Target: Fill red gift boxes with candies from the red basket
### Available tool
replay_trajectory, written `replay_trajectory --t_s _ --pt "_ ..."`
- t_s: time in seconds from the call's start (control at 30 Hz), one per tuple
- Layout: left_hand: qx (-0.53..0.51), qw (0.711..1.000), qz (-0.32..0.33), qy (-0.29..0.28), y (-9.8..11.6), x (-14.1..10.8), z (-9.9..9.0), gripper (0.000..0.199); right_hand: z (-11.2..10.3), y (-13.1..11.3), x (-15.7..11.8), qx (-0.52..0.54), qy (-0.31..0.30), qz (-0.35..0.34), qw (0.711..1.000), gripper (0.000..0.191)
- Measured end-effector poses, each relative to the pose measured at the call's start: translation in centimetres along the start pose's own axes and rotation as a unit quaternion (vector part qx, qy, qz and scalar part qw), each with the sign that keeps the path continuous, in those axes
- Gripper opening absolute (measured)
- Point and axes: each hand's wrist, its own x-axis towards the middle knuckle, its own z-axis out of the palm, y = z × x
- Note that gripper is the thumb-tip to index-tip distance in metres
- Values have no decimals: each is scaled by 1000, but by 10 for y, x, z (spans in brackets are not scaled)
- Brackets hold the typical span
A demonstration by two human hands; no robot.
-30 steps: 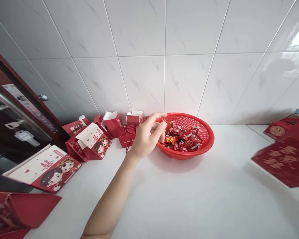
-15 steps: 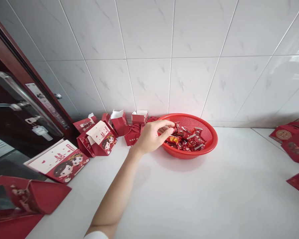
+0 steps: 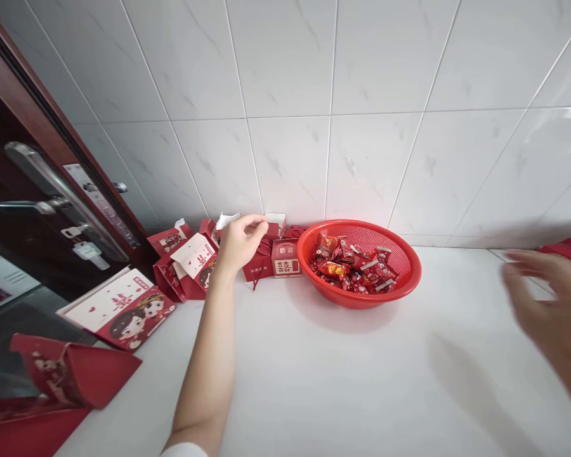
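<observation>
Two hands show, and both are mine. Nearest to me, at the right edge of the view, my right hand (image 3: pixel 549 304) hangs blurred above the white counter (image 3: pixel 361 381); it looks loosely open with nothing in it, though the blur keeps me from telling exactly how the fingers stand. My left arm runs straight out from the bottom of the view, wrist level, and my left hand (image 3: pixel 238 240) hovers over the cluster of small red boxes (image 3: pixel 261 260) standing against the tiled wall (image 3: pixel 285 95). Its fingers (image 3: pixel 257 222) are curled with the tips pressed together over an open box; I cannot tell whether a sweet is pinched between them, since the back of the hand covers whatever is there. Just to the right of that hand stands a closed red box (image 3: pixel 286 259) with a white label, touching or nearly touching the red basket (image 3: pixel 409 279), which holds a heap of wrapped sweets (image 3: pixel 352 266). As I judge it, the step in hand is putting a sweet into an open box, and the next move calls for lining my fingertips up over the narrow opening so nothing lands on the counter beside it. Off to the left lie flat, unfolded box blanks (image 3: pixel 118 308) with cartoon figures, and beyond them a dark door (image 3: pixel 28 209) with a metal handle.
</observation>
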Motion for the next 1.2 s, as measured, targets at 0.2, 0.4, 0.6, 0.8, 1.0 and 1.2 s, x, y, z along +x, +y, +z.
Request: replay_trajectory --t_s 0.2,0.4,0.6,0.8,1.0,1.2 --pt "110 985 -70 -111 -25 8 32 28 76 -157 -21 345 -183 -158 907 23" --pt "126 975 -75 -165 -33 5 54 41 105 -209 -84 409 -189 -188 873 28" --pt "142 964 -89 -208 -38 5 49 39 114 -209 -119 432 -221 -162 860 32" --pt "137 950 -80 -268 -26 6 21 28 124 -201 -114 424 -215 -113 872 32" --pt "147 949 -4 -279 27 -11 -8 18 116 -205 -108 446 -204 -110 865 33" --pt "88 919 127 -364 63 -34 -18 15 86 -200 -68 466 -126 -30 875 36"
